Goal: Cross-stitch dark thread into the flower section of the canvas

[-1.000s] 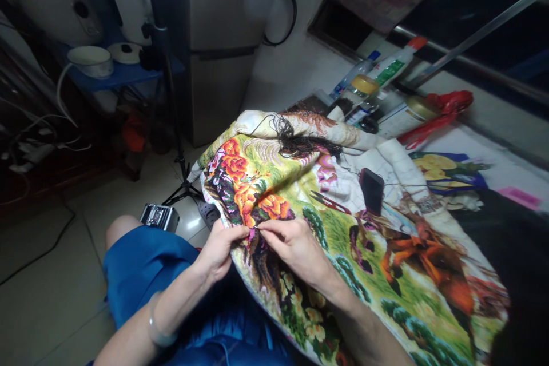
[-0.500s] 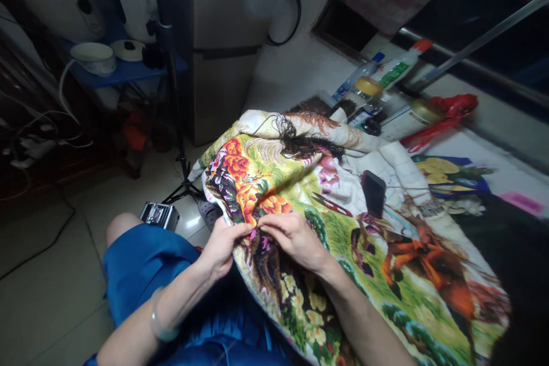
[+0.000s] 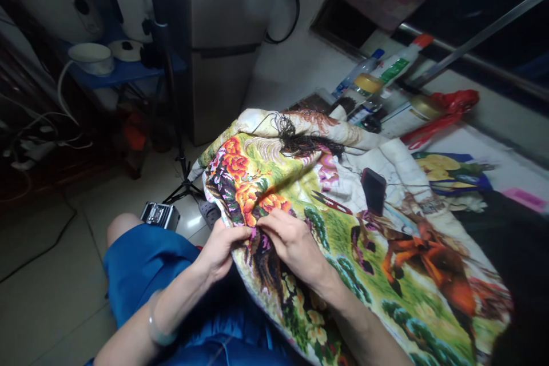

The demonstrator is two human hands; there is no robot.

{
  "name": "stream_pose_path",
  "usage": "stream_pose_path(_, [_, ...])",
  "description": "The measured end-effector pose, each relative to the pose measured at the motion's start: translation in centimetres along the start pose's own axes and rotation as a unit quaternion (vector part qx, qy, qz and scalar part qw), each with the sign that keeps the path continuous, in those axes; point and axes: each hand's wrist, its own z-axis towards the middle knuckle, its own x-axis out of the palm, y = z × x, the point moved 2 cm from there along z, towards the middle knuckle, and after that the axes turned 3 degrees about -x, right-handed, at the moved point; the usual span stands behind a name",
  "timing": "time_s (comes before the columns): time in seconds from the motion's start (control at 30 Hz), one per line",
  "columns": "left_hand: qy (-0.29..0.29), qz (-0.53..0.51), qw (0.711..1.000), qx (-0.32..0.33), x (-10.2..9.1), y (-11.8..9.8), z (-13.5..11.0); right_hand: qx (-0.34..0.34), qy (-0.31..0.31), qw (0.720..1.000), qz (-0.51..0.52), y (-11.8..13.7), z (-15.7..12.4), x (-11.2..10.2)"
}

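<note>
A large cross-stitch cloth [image 3: 295, 194] with flowers, green ground and a brown horse drapes over my lap and the table. My left hand [image 3: 223, 246] is closed on its near edge, thumb on top beside the orange flowers. Close to that thumb, my right hand [image 3: 289, 240] is pinched just over the stitched face; whatever its fingertips hold is too small to make out. Red-handled thread snips [image 3: 332, 203] and a dark phone [image 3: 373, 190] lie on the cloth to the right. A tangle of dark thread [image 3: 309, 144] rests near its rolled far side.
Bottles [image 3: 358, 74], a gold-lidded jar [image 3: 369, 84] and a red plastic bag [image 3: 454, 103] stand at the back right. A tripod [image 3: 185, 186] is on the floor at the left, near a small silver box [image 3: 160, 215]. Behind is a fridge [image 3: 227, 80].
My right hand has shifted slightly, its knuckles lifting a little while the fingertips stay near my left thumb. My left hand keeps its hold, and the cloth lies nearly as before.
</note>
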Motion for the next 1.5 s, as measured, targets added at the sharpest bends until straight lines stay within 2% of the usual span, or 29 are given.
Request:
stream_pose_path(0.1, [0.017,0.003,1.000,0.001,0.0,-0.2,-0.3,-0.014,-0.015,1.000,0.009,0.7,0.2,0.1])
stream_pose_path(0.3, [0.034,0.001,0.999,-0.001,-0.2,-0.1,-0.3,-0.059,0.005,0.988,-0.145,1.8,1.1,0.1])
stream_pose_path(0.37, [0.029,0.005,1.000,0.000,-0.3,-0.1,-0.3,-0.087,-0.006,0.987,-0.134,1.8,1.5,0.3])
stream_pose_path(0.43, [0.024,0.008,1.000,-0.002,-0.3,-0.1,-0.2,-0.099,-0.032,0.991,-0.080,1.5,2.0,0.4])
stream_pose_path(0.57, [0.024,0.009,1.000,-0.006,-0.3,-0.1,-0.2,-0.045,-0.083,0.995,0.014,0.5,2.6,0.5])
stream_pose_path(0.73, [0.011,0.003,1.000,-0.001,-0.2,-0.1,-0.1,0.009,-0.072,0.992,0.102,-0.2,2.9,-0.3])
stream_pose_path(0.8, [0.004,0.003,1.000,0.002,-0.2,-0.1,0.0,0.037,-0.079,0.979,0.182,-0.4,2.8,-0.7])
stream_pose_path(0.9, [0.009,0.003,1.000,0.004,-0.1,-0.1,0.1,0.114,-0.125,0.945,0.279,-0.7,2.4,-1.2])
stream_pose_path(1.0, [0.014,0.002,1.000,0.008,0.0,-0.1,0.0,0.137,-0.169,0.937,0.274,-0.7,1.9,-1.6])
stream_pose_path(1.07, [0.013,0.004,1.000,0.010,0.0,-0.1,0.0,0.117,-0.156,0.952,0.235,-0.5,1.5,-1.8])
stream_pose_path(1.17, [0.009,0.007,1.000,0.010,0.0,-0.1,0.0,0.097,-0.077,0.974,0.191,-0.3,0.9,-1.6])
stream_pose_path(1.27, [0.007,0.011,1.000,0.010,0.1,-0.1,0.0,0.101,-0.015,0.981,0.167,-0.1,0.3,-1.2])
stream_pose_path(1.5, [0.007,0.016,1.000,0.014,0.0,-0.1,0.0,0.099,0.008,0.987,0.123,0.0,0.3,-0.7])
